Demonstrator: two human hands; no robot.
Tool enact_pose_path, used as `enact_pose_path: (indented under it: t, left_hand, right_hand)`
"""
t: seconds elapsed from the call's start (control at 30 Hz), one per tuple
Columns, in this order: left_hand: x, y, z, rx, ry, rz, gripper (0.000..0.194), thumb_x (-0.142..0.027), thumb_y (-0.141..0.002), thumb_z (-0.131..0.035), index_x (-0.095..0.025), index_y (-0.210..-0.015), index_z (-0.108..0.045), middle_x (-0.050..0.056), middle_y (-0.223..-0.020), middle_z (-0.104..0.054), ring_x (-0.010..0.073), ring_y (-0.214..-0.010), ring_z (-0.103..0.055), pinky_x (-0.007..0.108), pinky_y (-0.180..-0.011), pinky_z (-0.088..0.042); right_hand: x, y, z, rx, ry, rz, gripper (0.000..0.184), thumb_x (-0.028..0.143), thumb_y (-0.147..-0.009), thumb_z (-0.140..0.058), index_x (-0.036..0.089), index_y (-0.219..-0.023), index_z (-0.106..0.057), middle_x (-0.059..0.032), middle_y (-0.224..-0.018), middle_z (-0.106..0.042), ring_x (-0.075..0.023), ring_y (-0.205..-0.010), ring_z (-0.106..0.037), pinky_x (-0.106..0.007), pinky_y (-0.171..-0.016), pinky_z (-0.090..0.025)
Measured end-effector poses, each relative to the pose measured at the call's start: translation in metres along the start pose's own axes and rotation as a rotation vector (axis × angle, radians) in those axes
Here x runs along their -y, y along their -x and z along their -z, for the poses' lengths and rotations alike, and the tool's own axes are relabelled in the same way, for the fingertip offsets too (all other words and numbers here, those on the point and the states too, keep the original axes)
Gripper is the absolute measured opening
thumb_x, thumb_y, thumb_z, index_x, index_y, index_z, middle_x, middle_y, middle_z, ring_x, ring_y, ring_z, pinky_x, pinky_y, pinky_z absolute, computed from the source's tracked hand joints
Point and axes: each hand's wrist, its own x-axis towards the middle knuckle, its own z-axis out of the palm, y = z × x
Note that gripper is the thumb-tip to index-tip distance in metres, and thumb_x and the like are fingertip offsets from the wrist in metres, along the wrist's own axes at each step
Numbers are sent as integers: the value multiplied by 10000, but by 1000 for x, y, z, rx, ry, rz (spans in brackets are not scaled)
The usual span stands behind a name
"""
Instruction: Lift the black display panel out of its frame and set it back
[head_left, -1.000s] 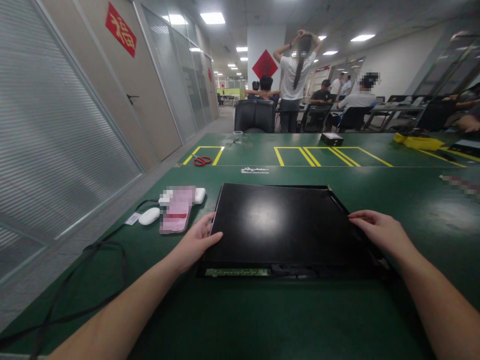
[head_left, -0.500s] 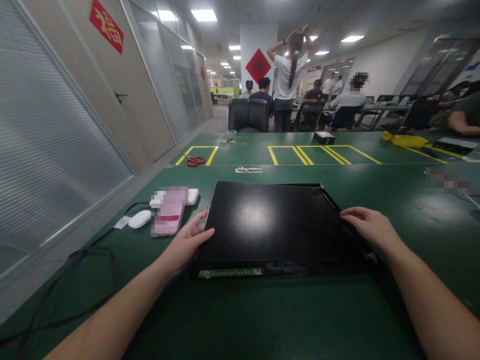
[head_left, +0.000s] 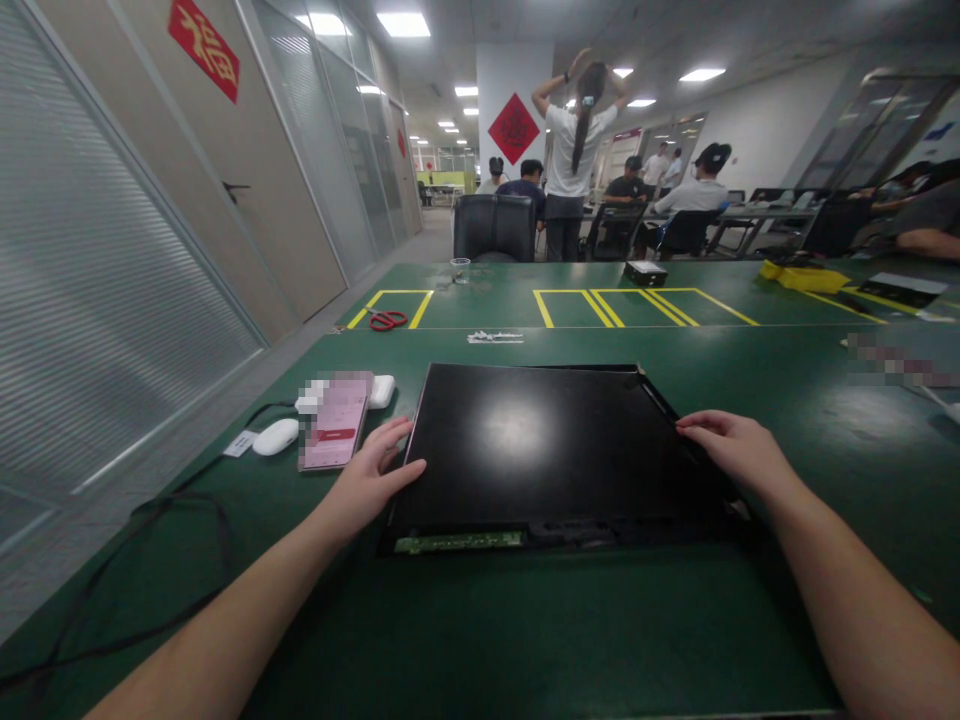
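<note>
A black display panel [head_left: 525, 450] lies slightly askew over a black frame [head_left: 660, 395] on the green table. A green circuit board strip [head_left: 457, 542] shows along the near edge. At the panel's left edge, my left hand [head_left: 375, 470] grips it, thumb on the top face and fingers at the side, partly hidden. My right hand [head_left: 724, 440] pinches at the right-hand rim of the frame, fingertips together; whether it also touches the panel I cannot tell.
Left of the panel are a pink phone [head_left: 335, 420], a white mouse-shaped object [head_left: 276, 437] and a black cable [head_left: 180, 495]. Beyond lie red-handled scissors [head_left: 388, 320], small white pieces [head_left: 495, 338], a clear cup [head_left: 460, 270] and a black box [head_left: 645, 273]. Several people are in the background.
The panel's far edge sits slightly lower, closer to the frame. My left fingers have loosened a little at the left edge. The view has shifted slightly.
</note>
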Motion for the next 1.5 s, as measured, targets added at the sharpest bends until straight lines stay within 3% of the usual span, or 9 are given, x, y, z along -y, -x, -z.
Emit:
enact_pose_path:
  t: [0.23, 0.5, 0.8, 0.9, 1.07, 1.2, 1.33, 1.43, 1.5]
  left_hand:
    - [13, -4, -1, 17, -142, -24, 742, -536, -735, -869, -196, -1379, -730, 199, -1722, -453, 427, -1649, -344, 564, -1365, -245]
    - [10, -5, -4, 1, -237, -3, 645, -497, -721, -845, -218, -1298, -772, 180, -1686, -481, 446, -1631, -368, 563, -1340, -317]
    - [14, -7, -3, 6, -255, -14, 638, -503, -698, -861, -229, -1270, -784, 164, -1669, -489, 449, -1602, -412, 573, -1319, -357]
    - [14, -8, -3, 8, -288, -24, 639, -506, -712, -850, -217, -1278, -780, 171, -1665, -483, 448, -1604, -407, 570, -1326, -346]
    - [18, -10, -2, 6, -390, -83, 609, -482, -736, -832, -205, -1276, -775, 176, -1624, -514, 446, -1584, -428, 575, -1342, -299]
    - [30, -12, -5, 15, -465, -139, 587, -462, -807, -801, -265, -1357, -754, 141, -1624, -506, 411, -1569, -446, 577, -1331, -306]
    - [38, -11, -9, -11, -537, -168, 649, -468, -778, -852, -302, -1395, -741, 144, -1661, -470, 456, -1559, -428, 640, -1302, -320]
    - [29, -7, -4, 60, -574, -261, 659, -463, -767, -885, -320, -1394, -743, 144, -1670, -493, 474, -1561, -405, 681, -1297, -291]
    - [16, -4, 3, 161, -589, -356, 462, -451, -792, -881, -326, -1231, -816, 121, -1659, -531, 463, -1547, -424, 682, -1293, -292]
  right_hand:
    - [3, 1, 2, 12, -12, -21, 322, 501, -714, -642, 270, -839, -829, -82, -894, -817, -320, -878, -742, -436, -825, -539]
    - [0, 0, 2, 12, -16, -14, 360, 535, -720, -650, 263, -867, -835, -86, -882, -810, -288, -742, -700, -439, -766, -549]
    - [-5, -3, 1, 33, -49, -30, 400, 580, -695, -661, 277, -887, -838, -84, -949, -832, -325, -866, -733, -463, -814, -541]
    - [-4, -3, 2, 25, -42, -38, 388, 566, -693, -664, 271, -880, -831, -89, -922, -821, -314, -820, -719, -459, -792, -540]
    - [0, -3, 3, 23, -26, -38, 346, 543, -692, -662, 280, -842, -830, -83, -899, -817, -318, -822, -716, -483, -839, -540]
    - [-3, -3, 1, 9, -43, -47, 357, 545, -680, -664, 277, -844, -833, -86, -934, -827, -333, -872, -730, -480, -840, -536]
    - [-7, -4, 1, -4, -31, -29, 379, 564, -693, -659, 278, -865, -837, -83, -925, -827, -325, -831, -730, -466, -788, -539]
    - [-6, -4, 3, 3, -8, 1, 375, 578, -699, -647, 290, -851, -832, -80, -903, -827, -325, -809, -722, -463, -773, -539]
    - [-3, -3, 4, 19, 3, 3, 377, 580, -695, -640, 295, -849, -832, -79, -905, -827, -333, -833, -725, -468, -791, -539]
